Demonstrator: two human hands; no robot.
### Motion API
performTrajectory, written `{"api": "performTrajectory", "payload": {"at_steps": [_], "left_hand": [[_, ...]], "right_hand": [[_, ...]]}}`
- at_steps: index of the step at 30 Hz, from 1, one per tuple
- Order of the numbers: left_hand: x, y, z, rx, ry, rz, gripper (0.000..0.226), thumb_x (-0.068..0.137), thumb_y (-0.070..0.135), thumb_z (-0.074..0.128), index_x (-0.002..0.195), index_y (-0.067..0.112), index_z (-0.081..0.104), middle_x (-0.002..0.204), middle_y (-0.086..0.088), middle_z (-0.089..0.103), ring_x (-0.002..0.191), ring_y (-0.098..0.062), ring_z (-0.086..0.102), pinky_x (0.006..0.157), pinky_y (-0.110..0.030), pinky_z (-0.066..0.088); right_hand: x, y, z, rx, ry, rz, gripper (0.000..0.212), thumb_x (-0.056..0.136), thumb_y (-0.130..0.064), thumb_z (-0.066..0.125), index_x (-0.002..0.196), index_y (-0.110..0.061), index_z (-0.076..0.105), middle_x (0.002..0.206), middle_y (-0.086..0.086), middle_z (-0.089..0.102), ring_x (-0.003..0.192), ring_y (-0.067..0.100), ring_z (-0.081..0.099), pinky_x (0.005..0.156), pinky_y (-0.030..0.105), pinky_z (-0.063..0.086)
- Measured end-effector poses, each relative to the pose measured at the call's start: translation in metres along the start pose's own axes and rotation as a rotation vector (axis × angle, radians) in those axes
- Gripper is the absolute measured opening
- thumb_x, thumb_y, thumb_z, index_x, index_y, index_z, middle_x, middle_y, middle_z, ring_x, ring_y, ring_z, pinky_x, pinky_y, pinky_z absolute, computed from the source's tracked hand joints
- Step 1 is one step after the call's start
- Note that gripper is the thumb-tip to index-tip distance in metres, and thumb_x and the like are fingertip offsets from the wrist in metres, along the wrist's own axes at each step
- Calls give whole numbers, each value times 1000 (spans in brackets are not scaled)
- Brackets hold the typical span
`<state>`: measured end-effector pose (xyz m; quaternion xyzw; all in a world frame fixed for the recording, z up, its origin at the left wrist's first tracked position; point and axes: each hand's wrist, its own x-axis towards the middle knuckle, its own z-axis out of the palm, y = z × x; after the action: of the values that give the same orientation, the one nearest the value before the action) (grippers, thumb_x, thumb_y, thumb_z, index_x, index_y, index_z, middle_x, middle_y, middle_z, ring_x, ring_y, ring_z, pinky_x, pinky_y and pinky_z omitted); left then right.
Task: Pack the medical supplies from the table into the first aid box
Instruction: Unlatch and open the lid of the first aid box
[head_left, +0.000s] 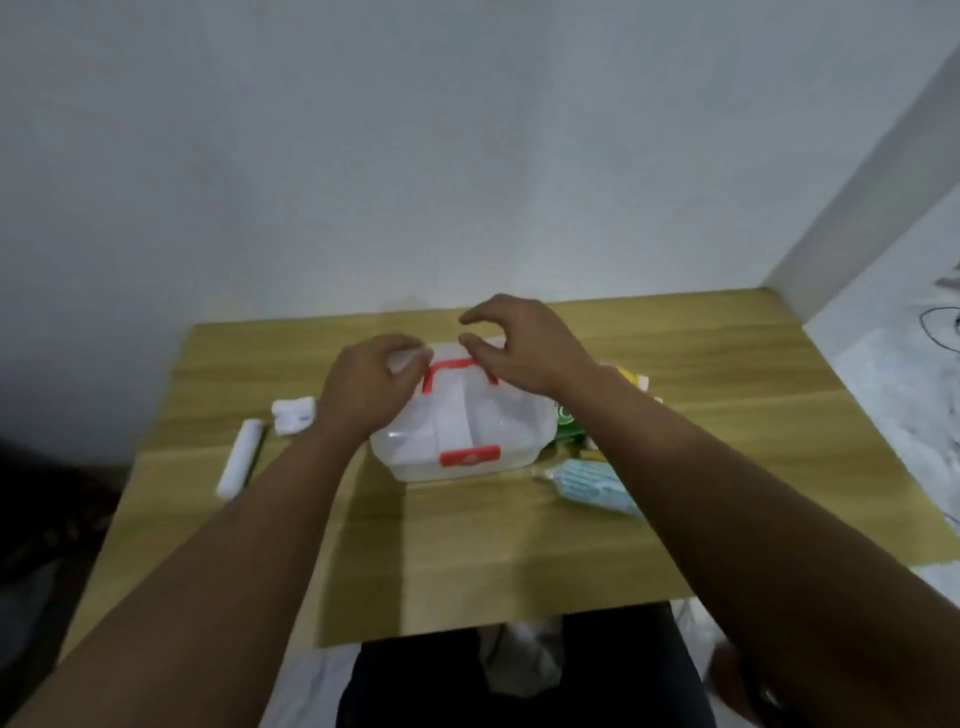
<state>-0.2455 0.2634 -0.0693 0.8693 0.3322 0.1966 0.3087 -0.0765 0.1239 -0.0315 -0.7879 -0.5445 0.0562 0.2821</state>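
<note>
The first aid box (467, 421) is translucent white, with a red handle (441, 366) on top and a red latch (470, 455) in front. It stands lid down in the middle of the wooden table (467, 561). My left hand (363, 384) curls over the lid's far left corner and grips it. My right hand (524, 343) hovers over the far right of the lid, fingers spread in a claw beside the handle. A white roll (240, 457) and a small white pack (293, 414) lie left of the box. A blue mask pack (592, 480) lies on its right.
A green and yellow package (569, 421) sits behind my right forearm, partly hidden. A white wall rises just past the table's far edge. My lap shows below the near edge. Bare tabletop lies in front of the box.
</note>
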Motion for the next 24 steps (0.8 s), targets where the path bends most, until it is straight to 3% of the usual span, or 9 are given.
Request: {"api": "performTrajectory", "payload": {"at_steps": [4, 8, 11, 14, 17, 20, 24], "left_hand": [[-1, -6, 8, 8, 169, 76, 28, 89, 44, 67, 103, 23, 79, 104, 6, 77, 100, -10, 69, 91, -30, 53], [-28, -7, 3, 51, 322, 125, 41, 88, 55, 63, 107, 22, 78, 109, 4, 76, 104, -11, 68, 94, -35, 54], [-71, -7, 8, 16, 216, 110, 59, 88, 63, 63, 131, 22, 67, 139, -1, 61, 130, -17, 54, 109, -30, 39], [-108, -13, 16, -10, 56, 60, 91, 80, 66, 72, 156, 27, 38, 164, 0, 31, 150, -17, 27, 119, -33, 24], [-120, -19, 23, -82, 17, 42, 116, 69, 61, 85, 161, 33, 19, 167, 4, 23, 150, -18, 27, 118, -43, 33], [-121, -23, 29, -62, 42, 71, 121, 68, 48, 91, 161, 33, 15, 167, 5, 22, 150, -19, 27, 116, -40, 34], [-123, -25, 33, -217, 100, 89, 115, 70, 38, 92, 159, 32, 19, 149, 11, 43, 132, -12, 44, 102, -33, 44]], "right_hand": [[-7, 8, 22, -116, 83, -156, 47, 93, -56, 59, 125, -22, 70, 120, 0, 71, 110, 19, 66, 95, 39, 53], [-43, 0, 33, -188, 187, -250, 60, 91, -69, 50, 127, -24, 68, 125, -1, 68, 114, 19, 64, 94, 41, 52], [-76, -7, 37, -319, 140, -253, 74, 83, -78, 51, 135, -27, 62, 135, 3, 60, 121, 24, 58, 96, 43, 49], [-94, -6, 40, -492, 3, -229, 93, 72, -78, 63, 150, -30, 45, 151, 9, 46, 135, 31, 47, 107, 48, 41], [-100, -4, 43, -575, -31, -226, 103, 72, -66, 75, 157, -31, 30, 161, 11, 33, 146, 31, 34, 117, 52, 30], [-104, -3, 46, -615, -21, -229, 101, 78, -59, 75, 160, -30, 24, 163, 11, 28, 149, 31, 29, 120, 54, 24], [-105, 2, 47, -624, -31, -257, 95, 81, -58, 69, 160, -28, 26, 162, 12, 31, 149, 32, 29, 120, 55, 24]]}}
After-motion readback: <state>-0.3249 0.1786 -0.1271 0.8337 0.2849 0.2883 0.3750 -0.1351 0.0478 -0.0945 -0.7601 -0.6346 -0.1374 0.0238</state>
